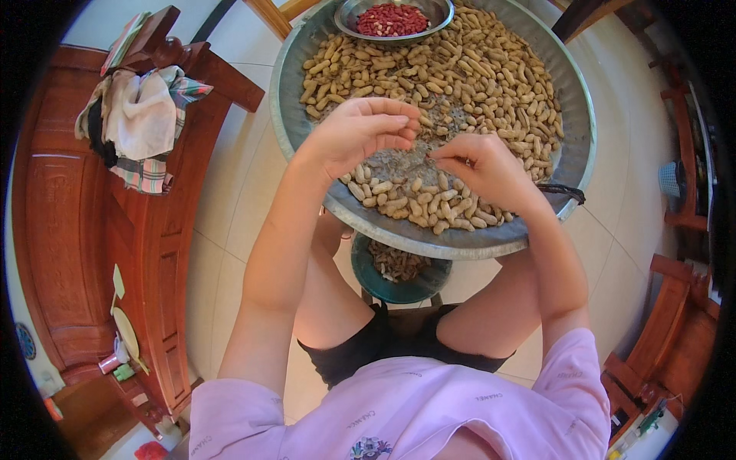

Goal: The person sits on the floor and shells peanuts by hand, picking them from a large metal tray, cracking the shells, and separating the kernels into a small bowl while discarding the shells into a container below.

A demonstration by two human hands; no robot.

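Observation:
A large round metal pan (pixel 582 109) holds many unshelled peanuts (pixel 483 63). My left hand (pixel 368 132) is over the middle of the pan, its fingers curved; whether something lies within them is hidden. Close by on the right, my right hand (pixel 483 169) has its thumb and forefinger pinched together, with a small dark reddish bit at the fingertips, too small to name. At the pan's far side sits a metal bowl (pixel 345 26) of red shelled peanuts (pixel 393 20). Below the pan's near rim, a green basin (pixel 368 282) contains empty peanut shells (pixel 397 261).
A dark cord loop (pixel 563 191) hangs at the pan's right rim. Wooden furniture (pixel 167 276) with cloths (pixel 141 121) on its corner stands on the left. More wooden furniture (pixel 661 322) is at the right. Wooden legs (pixel 267 17) show behind the pan.

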